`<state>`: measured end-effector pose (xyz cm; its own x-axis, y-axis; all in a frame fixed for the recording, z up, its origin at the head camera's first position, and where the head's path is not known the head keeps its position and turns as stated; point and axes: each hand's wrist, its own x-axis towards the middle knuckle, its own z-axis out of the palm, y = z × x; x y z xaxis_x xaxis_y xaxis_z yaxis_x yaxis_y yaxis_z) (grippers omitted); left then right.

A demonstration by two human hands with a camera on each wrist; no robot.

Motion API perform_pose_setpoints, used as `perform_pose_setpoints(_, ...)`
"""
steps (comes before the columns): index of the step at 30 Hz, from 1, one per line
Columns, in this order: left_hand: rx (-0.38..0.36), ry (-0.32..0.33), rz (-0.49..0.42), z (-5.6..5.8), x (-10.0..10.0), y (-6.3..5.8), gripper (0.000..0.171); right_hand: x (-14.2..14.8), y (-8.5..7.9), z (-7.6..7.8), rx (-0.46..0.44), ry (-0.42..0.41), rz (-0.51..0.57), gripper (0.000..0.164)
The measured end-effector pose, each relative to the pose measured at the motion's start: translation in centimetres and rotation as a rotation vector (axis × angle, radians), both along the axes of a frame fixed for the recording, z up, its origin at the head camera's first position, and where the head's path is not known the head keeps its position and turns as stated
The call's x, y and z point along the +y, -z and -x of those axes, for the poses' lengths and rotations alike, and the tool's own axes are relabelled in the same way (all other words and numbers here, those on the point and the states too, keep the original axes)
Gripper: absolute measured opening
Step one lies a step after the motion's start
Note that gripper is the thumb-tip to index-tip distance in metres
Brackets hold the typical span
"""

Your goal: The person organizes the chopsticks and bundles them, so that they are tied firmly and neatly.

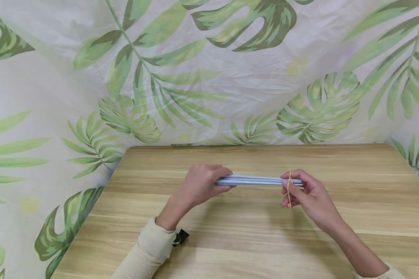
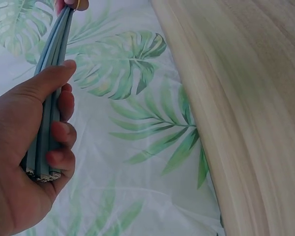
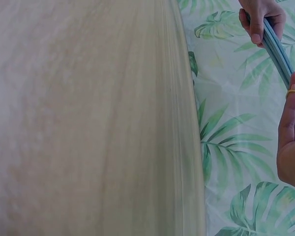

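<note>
My left hand (image 1: pixel 204 182) grips one end of a bundle of thin blue sticks (image 1: pixel 255 179), thumb on one side and fingers curled round the other. In the left wrist view the pale cut ends of the sticks (image 2: pixel 44 176) show at the heel of the left hand (image 2: pixel 29 132). Held level over the table, the bundle reaches across to my right hand (image 1: pixel 310 197). There thumb and fingers pinch its other end. A yellow rubber band (image 1: pixel 288 197) is stretched over the right fingers, crossing the bundle's tip. Part of that tip is hidden by the fingers.
The wooden table (image 1: pixel 248 244) lies below both hands. Behind and beside it hangs a leaf-print cloth (image 1: pixel 209 108). A small black object (image 1: pixel 181 237) shows at the left sleeve's cuff (image 1: pixel 157 240).
</note>
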<state>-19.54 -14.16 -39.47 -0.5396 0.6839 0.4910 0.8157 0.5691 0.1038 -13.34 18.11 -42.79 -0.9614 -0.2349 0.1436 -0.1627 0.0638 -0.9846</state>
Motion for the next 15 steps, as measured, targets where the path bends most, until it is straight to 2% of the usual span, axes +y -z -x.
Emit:
perform_pose_setpoints(8,-0.027,-0.037,0.051,-0.23,-0.04,-0.18,0.024,-0.06,-0.03,0.01,-0.010,0.023,-0.037,0.021)
perform_pose_setpoints(15,-0.088,-0.064,0.126,-0.40,-0.09,-0.38,0.016,-0.17,-0.05,-0.07,-0.003,0.006,-0.042,0.022)
